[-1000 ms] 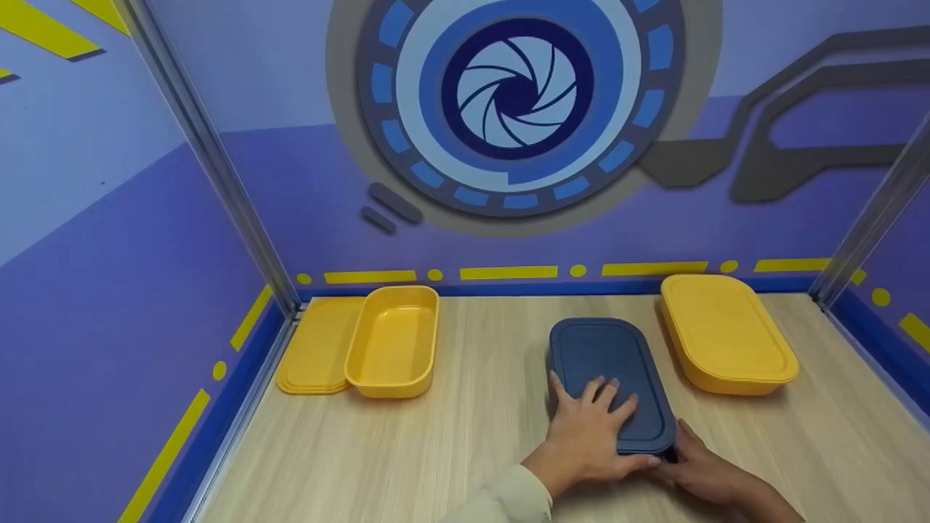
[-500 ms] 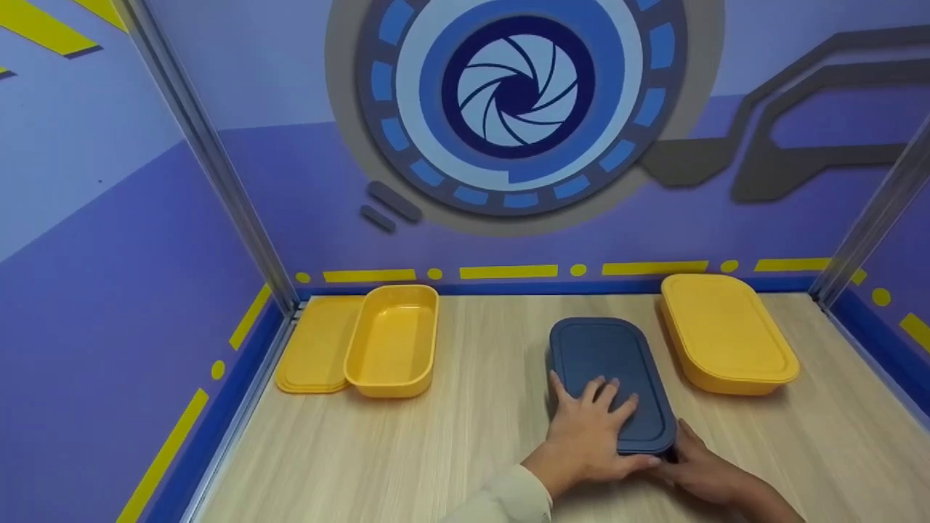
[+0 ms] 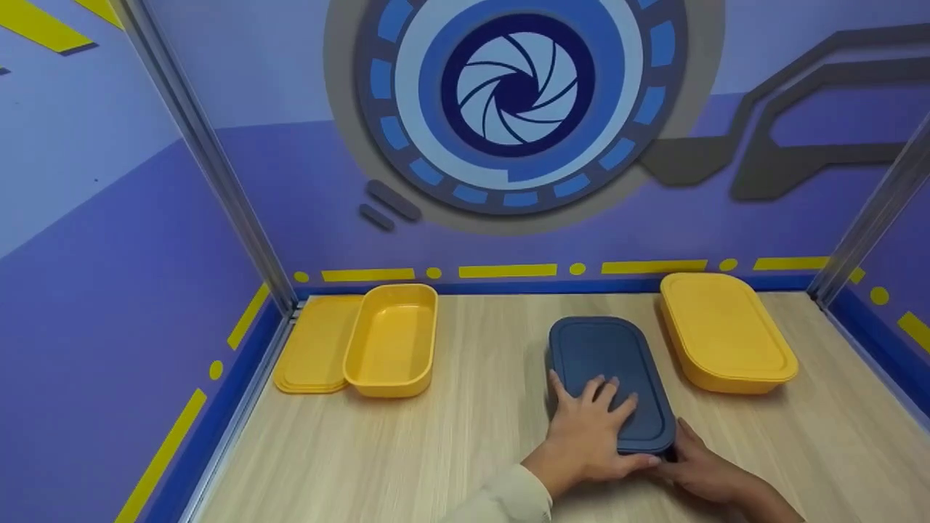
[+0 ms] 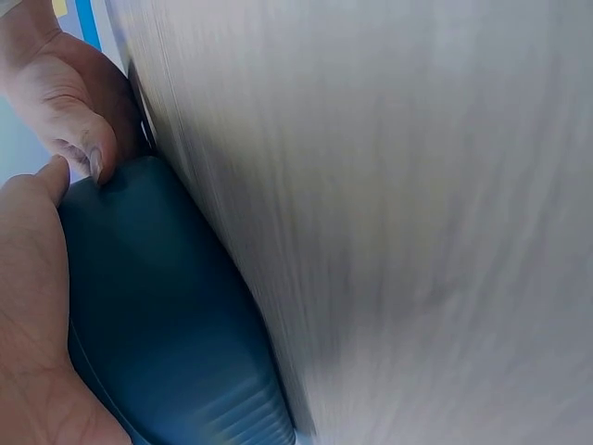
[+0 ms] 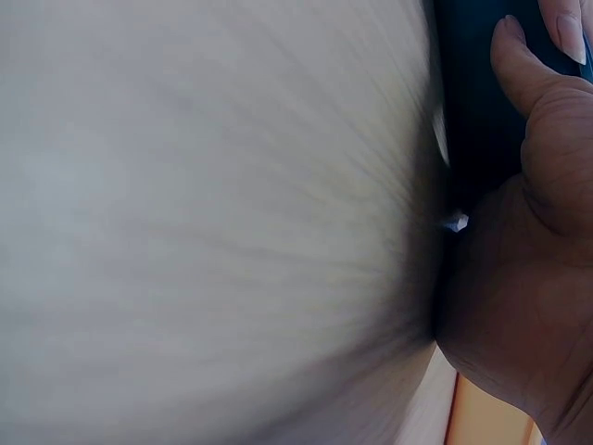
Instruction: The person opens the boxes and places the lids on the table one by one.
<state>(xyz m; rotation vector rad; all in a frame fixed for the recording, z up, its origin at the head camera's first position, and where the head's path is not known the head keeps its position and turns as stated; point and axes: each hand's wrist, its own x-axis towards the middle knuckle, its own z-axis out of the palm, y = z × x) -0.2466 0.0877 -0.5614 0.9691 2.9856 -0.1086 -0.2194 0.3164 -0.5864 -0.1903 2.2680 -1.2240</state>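
Observation:
A dark blue lidded food container (image 3: pixel 603 349) sits on the wooden table (image 3: pixel 472 436), right of the middle. My left hand (image 3: pixel 585 432) lies over the near part of its lid, fingers spread, with the thumb along the near edge. At the near right corner, my right hand (image 3: pixel 701 465) grips the container low down, its thumb (image 5: pixel 523 69) against the near wall. The right hand's other fingers are mostly hidden by the corner. In the left wrist view the container's side (image 4: pixel 157 297) shows close to the tabletop, with both thumbs near one end.
A yellow lidded container (image 3: pixel 730 330) stands at the back right. An uncovered yellow container (image 3: pixel 392 341) is at the back left, overlapping a yellow lid (image 3: pixel 316 349) beside it. Purple-blue panels (image 3: pixel 290 203) with metal posts (image 3: pixel 211 156) enclose the table's back and sides.

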